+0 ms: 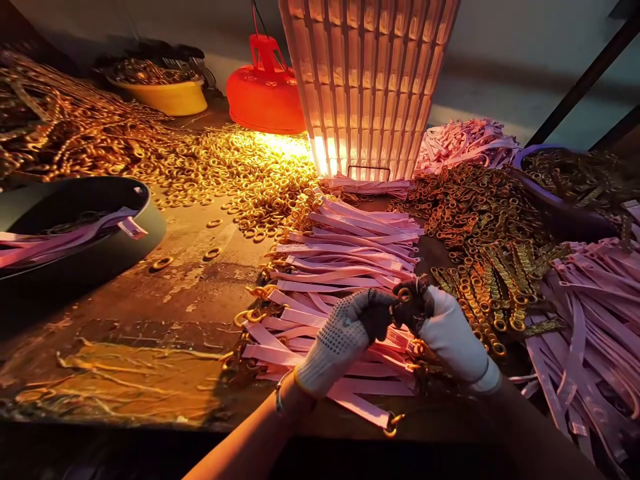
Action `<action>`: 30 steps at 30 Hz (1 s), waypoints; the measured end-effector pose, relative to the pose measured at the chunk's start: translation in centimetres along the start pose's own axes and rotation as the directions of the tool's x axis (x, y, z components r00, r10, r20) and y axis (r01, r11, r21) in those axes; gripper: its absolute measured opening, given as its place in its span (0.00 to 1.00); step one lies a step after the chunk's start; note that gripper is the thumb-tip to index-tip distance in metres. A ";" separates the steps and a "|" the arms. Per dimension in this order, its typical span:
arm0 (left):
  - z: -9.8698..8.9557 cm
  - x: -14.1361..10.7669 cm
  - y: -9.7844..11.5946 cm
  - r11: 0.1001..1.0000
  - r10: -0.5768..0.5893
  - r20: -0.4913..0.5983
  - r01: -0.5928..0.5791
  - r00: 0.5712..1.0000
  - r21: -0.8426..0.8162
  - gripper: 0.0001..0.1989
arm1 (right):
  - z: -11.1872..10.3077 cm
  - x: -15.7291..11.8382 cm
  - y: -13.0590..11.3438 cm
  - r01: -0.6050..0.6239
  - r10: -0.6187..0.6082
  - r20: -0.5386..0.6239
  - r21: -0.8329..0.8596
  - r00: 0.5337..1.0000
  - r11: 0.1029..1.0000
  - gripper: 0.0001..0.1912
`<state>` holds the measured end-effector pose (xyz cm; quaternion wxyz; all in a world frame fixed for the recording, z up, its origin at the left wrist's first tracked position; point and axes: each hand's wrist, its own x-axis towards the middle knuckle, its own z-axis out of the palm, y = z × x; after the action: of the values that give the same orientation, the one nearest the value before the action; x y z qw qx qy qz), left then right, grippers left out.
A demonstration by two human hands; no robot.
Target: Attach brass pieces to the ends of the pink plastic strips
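Note:
My left hand, in a grey-white dotted glove with dark fingertips, has its fingers bent into a pinch. What it grips, if anything, is hidden by the fingers. Right beside it, my right hand, in a white glove with blackened fingers, is closed on a small brass piece with a ring-shaped end. The two sets of fingertips meet above a long row of pink straps. Gold rings and clasps hang at the straps' left ends. One strap sticks out toward the table's front edge, its gold ring at the tip.
Loose gold rings lie heaped under a red lamp. A ribbed panel stands behind the straps. Brass links and more pink straps are piled at right. A dark basin sits left, a yellow tub behind.

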<state>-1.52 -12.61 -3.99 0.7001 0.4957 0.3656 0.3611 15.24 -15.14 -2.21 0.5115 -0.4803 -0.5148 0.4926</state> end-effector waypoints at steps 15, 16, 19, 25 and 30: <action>-0.7 1.2 -0.2 0.887 -0.332 0.317 0.408 0.888 -0.215 0.13 | 0.5 -1.8 -0.1 0.486 -0.423 0.290 -0.724 0.859 0.489 0.22; -0.7 1.2 0.2 0.899 -0.319 0.311 0.390 0.895 -0.200 0.13 | 0.4 -1.7 0.0 0.477 -0.420 0.289 -0.746 0.860 0.465 0.20; -0.9 1.0 1.1 0.923 -0.338 0.265 0.373 0.903 -0.092 0.15 | -0.3 -1.3 -0.1 0.430 -0.384 0.288 -0.825 0.878 0.366 0.13; -1.5 0.4 2.8 0.900 -0.249 0.170 0.162 0.954 0.405 0.16 | -2.3 -0.8 -1.3 0.402 -0.020 0.412 -0.876 0.911 0.269 0.05; 0.1 -0.4 2.6 0.924 -0.319 0.187 0.261 0.929 0.278 0.18 | -2.1 -1.8 -1.4 0.433 -0.005 0.449 -0.859 0.894 0.273 0.08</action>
<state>-1.99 -12.34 -1.37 0.7158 0.5576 0.3947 0.1447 17.43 -16.95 -0.93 0.0911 -0.5105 -0.8496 0.0962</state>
